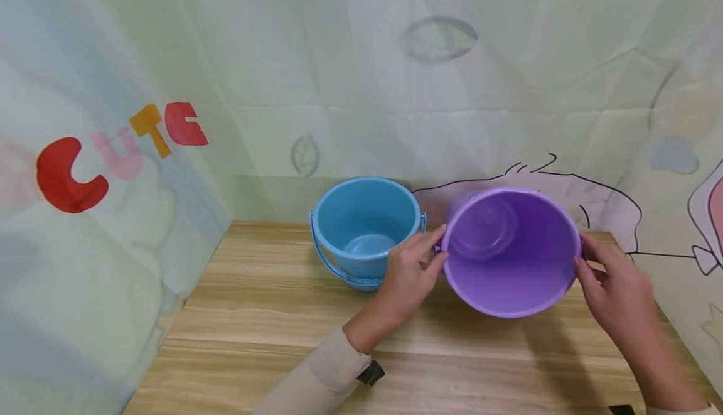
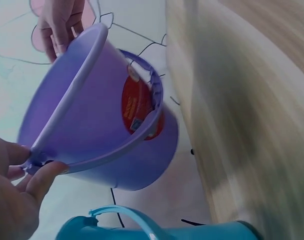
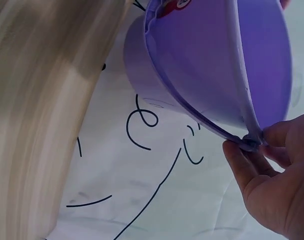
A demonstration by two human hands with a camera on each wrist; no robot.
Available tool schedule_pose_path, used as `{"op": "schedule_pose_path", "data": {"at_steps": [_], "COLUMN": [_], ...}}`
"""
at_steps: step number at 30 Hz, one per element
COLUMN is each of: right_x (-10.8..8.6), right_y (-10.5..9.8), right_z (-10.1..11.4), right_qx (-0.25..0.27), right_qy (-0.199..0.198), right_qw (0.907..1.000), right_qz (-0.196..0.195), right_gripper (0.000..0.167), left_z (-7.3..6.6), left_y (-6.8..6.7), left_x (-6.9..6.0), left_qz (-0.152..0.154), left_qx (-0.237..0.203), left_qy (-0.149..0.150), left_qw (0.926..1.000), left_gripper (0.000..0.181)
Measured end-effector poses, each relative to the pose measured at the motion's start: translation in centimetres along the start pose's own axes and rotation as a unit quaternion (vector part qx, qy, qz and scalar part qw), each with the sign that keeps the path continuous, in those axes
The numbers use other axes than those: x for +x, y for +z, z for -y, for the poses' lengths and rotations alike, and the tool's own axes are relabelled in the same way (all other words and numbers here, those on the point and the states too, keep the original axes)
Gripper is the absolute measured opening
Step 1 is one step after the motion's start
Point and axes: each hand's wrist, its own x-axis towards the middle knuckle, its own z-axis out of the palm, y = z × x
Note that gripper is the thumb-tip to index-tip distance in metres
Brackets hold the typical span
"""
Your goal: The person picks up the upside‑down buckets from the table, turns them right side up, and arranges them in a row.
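Observation:
A purple bucket (image 1: 519,277) is tilted with its mouth toward me, and its inside looks bare. My left hand (image 1: 411,269) pinches its rim at the left handle joint; the right hand (image 1: 618,283) pinches the rim on the opposite side. In the left wrist view, the bucket's purple handle (image 2: 154,82) hangs across its outer wall near a red label (image 2: 136,102). Both wrist views show the bucket held off the wooden table (image 3: 41,100). Left of it, a light blue bucket (image 1: 361,214) stands upright, its handle lowered at the front, partly behind my left hand.
Behind the table (image 1: 254,339) hangs a pale printed curtain (image 1: 350,57) with line drawings. Coloured letters (image 1: 73,176) are printed on its left side. A shadow falls on the wood below the purple bucket.

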Motion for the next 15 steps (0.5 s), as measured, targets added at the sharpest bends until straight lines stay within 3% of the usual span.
{"op": "schedule_pose_path", "data": {"at_steps": [8,15], "right_x": [0.5,1.6], "right_y": [0.0,0.1], "right_z": [0.3,0.1], "right_qx": [-0.01,-0.034], "right_qy": [0.002,0.001], "right_qw": [0.9997,0.999], "right_qz": [0.021,0.029], "right_gripper": [0.054,0.046], "left_z": [0.0,0.0], "left_y": [-0.7,-0.9], "left_x": [1.5,2.6], "left_qz": [0.026,0.052], "left_qx": [0.026,0.057], "left_qy": [-0.056,-0.081], "left_qw": [0.9978,0.9937], "left_gripper": [0.043,0.042]}}
